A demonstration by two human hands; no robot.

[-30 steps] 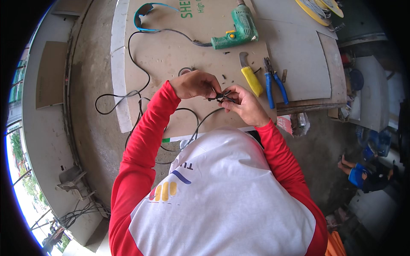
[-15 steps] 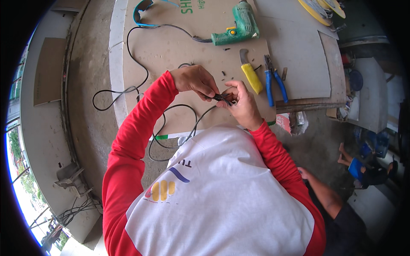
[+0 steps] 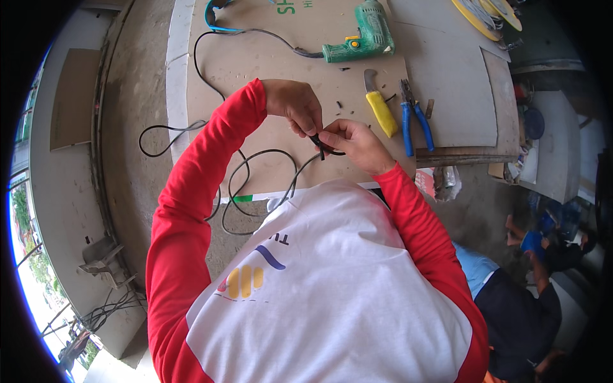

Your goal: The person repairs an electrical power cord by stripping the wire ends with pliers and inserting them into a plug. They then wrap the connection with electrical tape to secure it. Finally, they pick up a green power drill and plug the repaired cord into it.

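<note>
My left hand (image 3: 295, 105) pinches a short bend of black cord (image 3: 321, 148) with thumb and fingers. My right hand (image 3: 348, 142) closes on the same cord just right of it, with a loose end pointing down. More cord lies in loops (image 3: 269, 152) on the cardboard sheet (image 3: 241, 69) and runs to the green drill (image 3: 370, 35) at the top. Right of my hands lie a curved-blade knife with a yellow handle (image 3: 381, 114) and blue-handled pliers (image 3: 407, 126). Small dark scraps lie beside them. The exact cord ends between my fingers are partly hidden.
Blue-rimmed glasses (image 3: 217, 22) lie at the top left and a yellow cable reel (image 3: 485, 19) at the top right. Another person in a dark shirt (image 3: 514, 319) is behind my right arm, and a second person (image 3: 568, 246) is farther right, near blue containers (image 3: 554, 217).
My left hand has moved up the board and the cord between my hands now bends with an end hanging down. A person in a dark shirt has come into view at the lower right.
</note>
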